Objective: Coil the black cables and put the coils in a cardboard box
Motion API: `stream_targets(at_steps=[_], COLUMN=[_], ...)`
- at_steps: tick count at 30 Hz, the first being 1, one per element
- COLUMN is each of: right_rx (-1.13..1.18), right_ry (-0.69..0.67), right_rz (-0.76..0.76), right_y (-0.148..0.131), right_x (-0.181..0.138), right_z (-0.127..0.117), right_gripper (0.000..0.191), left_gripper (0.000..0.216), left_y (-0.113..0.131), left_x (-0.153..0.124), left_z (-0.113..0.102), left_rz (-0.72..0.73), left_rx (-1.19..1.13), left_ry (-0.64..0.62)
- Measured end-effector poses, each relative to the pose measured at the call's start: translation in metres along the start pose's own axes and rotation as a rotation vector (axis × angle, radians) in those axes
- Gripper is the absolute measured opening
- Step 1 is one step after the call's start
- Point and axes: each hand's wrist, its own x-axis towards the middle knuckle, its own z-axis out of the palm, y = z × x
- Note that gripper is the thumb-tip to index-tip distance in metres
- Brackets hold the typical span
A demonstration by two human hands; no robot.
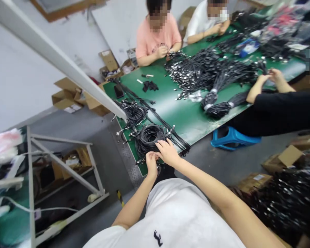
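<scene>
A coil of black cables [151,137] with metal plugs lies at the near corner of the green table [175,113]. My left hand [152,162] is closed in a pinch at the coil's near edge, fingers pressed on a cable end. My right hand [167,151] rests on the coil beside it, fingers curled over the black cables. The two hands touch each other. A second, looser coil [134,113] lies just beyond, with long straight cables [167,125] running along the table edge.
Three other people sit round the table: one in pink [157,34], one in white [206,20], one in black [279,103]. Heaps of black cables [212,72] cover the far half. A white beam [57,58], metal rack [64,165], cardboard boxes [69,96], blue stool [232,137].
</scene>
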Motion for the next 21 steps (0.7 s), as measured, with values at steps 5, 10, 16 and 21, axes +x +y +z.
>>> stream_targets(at_steps=[5,10,16,21], right_rx=[0.228,0.347,0.519,0.591], right_ry=[-0.042,-0.053,-0.061,0.062], right_rz=[0.430,0.771,1.045,1.231], right_y=[0.031,0.035,0.009,-0.028], right_x=[-0.134,-0.304,-0.457,-0.552], right_z=[0.004,0.053,0.134,0.177], right_gripper=[0.043,0.037,0.040,0.032], left_gripper=[0.023,0.020,0.011,0.012], left_y=[-0.017,-0.054,-0.106,-0.139], left_x=[-0.059,-0.147,-0.248,-0.301], left_z=[0.031,0.071,0.098,0.122], left_rz=[-0.032,-0.142,-0.309,-0.459], left_rx=[0.122,0.290,0.483,0.644], left_ry=[-0.239,-0.575,-0.857,-1.072])
